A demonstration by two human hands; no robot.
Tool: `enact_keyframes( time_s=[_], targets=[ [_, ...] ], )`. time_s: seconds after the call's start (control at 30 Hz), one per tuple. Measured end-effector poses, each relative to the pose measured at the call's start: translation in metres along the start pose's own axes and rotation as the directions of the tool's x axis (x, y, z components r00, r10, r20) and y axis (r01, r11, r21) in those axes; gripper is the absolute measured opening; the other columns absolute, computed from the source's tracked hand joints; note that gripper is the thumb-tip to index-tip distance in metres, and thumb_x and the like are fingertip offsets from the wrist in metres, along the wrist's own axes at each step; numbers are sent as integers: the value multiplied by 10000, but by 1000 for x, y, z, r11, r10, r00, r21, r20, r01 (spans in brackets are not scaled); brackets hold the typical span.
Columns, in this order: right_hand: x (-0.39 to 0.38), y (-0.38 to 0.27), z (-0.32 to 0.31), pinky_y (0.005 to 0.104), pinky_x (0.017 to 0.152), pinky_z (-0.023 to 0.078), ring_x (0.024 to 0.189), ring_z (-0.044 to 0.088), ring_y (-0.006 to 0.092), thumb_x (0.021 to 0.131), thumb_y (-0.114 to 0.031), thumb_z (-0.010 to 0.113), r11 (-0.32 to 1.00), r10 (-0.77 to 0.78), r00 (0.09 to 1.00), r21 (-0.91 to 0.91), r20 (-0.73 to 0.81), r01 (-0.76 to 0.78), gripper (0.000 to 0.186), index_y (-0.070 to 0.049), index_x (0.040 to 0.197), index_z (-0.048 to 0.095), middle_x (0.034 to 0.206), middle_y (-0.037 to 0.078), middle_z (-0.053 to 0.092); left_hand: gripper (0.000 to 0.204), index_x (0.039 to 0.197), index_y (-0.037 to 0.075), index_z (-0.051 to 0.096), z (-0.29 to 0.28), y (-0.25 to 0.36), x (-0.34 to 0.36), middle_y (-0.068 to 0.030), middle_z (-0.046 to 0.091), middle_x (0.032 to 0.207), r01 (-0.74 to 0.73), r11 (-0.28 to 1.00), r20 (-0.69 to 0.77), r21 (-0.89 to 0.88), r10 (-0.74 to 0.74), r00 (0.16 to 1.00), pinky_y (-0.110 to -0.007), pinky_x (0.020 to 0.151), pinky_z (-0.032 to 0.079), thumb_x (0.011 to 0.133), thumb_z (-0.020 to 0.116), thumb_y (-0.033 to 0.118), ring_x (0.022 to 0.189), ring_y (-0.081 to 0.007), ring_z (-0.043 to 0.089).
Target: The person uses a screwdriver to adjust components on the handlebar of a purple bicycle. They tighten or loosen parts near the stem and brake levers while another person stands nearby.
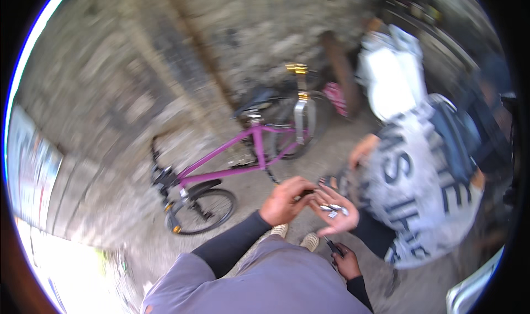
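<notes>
My left hand (286,202) is closed in a pinch at the fingertips of a co-worker's open palm (343,219). Something small and dark shows at my fingertips, too blurred to name. Several small silver metal parts (334,209) lie on that palm, whose dark sleeve runs to a person in a white shirt (414,187) with dark lettering. Lower down, my right hand (348,263) is wrapped round the black handle of a screwdriver (334,248). Its thin shaft points up and left, below the palm and apart from it.
A purple bicycle (256,145) stands ahead to the left against a rough stone wall (121,82). Gold and silver bicycle parts (301,101) rise by its rear wheel. White bags (389,76) are at the far right. My shoes (310,241) are on the grey ground.
</notes>
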State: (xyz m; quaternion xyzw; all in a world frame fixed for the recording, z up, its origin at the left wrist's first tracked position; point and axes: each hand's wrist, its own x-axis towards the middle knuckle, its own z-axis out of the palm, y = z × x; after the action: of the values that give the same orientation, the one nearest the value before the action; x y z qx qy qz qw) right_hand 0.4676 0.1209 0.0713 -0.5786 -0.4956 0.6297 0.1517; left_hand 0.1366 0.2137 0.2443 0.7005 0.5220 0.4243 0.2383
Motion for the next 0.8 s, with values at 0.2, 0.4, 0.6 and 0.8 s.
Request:
enact_keyframes(
  time_s=[0.2, 0.4, 0.6, 0.8],
  targets=[
    [41, -80, 39, 288, 773, 579, 872, 672, 134, 970, -38, 667, 969, -246, 931, 91, 271, 230, 370, 20, 1334, 633, 1052, 92, 727, 221, 1238, 9, 605, 5, -65, -94, -102, 695, 1108, 391, 663, -155, -638, -608, 779, -345, 882, 597, 1032, 662, 63, 1015, -195, 706],
    [68, -156, 101, 297, 820, 577, 912, 681, 154, 996, -130, 696, 882, -447, 805, 338, 390, 327, 432, 46, 1374, 582, 1105, 134, 726, 174, 1192, 43, 514, -40, -89, -145, -97, 668, 1155, 230, 345, -108, -910, -733, 671, -334, 920, 610, 1052, 618, 34, 1075, -189, 685],
    [92, -192, 175, 261, 793, 551, 843, 666, 104, 970, -170, 737, 922, -387, 738, 244, 553, 300, 448, 53, 1339, 616, 1077, 127, 763, 180, 1211, 25, 523, -121, -100, -177, -93, 670, 1169, 173, 287, -113, -942, -757, 643, -328, 926, 618, 1059, 616, 54, 1064, -174, 683],
    [107, -234, 249, 259, 817, 543, 886, 665, 105, 976, -138, 714, 932, -357, 683, 198, 637, 302, 397, 58, 1314, 642, 1087, 129, 759, 203, 1204, 14, 523, -180, -130, -217, -101, 665, 1150, 109, 353, -216, -929, -759, 614, -324, 908, 637, 1040, 641, 33, 1050, -173, 691]
  ],
)
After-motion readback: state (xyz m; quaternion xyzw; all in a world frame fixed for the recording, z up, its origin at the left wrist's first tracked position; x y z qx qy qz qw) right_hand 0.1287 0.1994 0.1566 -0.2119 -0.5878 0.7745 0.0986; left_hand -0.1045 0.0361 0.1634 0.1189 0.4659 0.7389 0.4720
